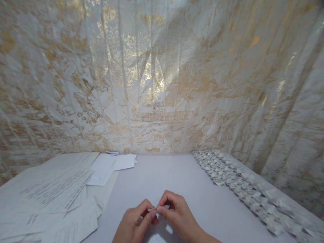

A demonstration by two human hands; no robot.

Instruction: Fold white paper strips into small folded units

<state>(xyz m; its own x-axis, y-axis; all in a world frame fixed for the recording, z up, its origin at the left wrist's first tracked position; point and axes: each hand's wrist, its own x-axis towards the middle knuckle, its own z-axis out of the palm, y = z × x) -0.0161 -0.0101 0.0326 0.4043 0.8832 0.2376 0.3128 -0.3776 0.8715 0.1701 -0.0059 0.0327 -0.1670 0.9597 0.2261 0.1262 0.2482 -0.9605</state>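
- In the head view, the left hand (134,221) is at the bottom of the frame, just left of centre, with thumb and index finger pinching a small folded piece of paper (152,209).
- The right hand (181,212) is just right of it, its thumb and index finger pressed together on the same piece; how the other fingers curl is partly hidden.
- That piece sits between the two sets of fingertips at the bottom centre, mostly covered, so its full shape cannot be told.
- Below the hands, the white tabletop (159,175) shows a shadow and a bright patch of light.
- At the lower left, printed sheets (63,189) lie overlapping at different angles.
- Left of centre, near the far edge, blank white papers (101,172) lie beside and partly over them.
- Along the right side, rows of folded paper pieces (243,189) run slantwise toward the lower right corner.
- A patterned white-and-gold curtain (157,84) fills the upper frame.
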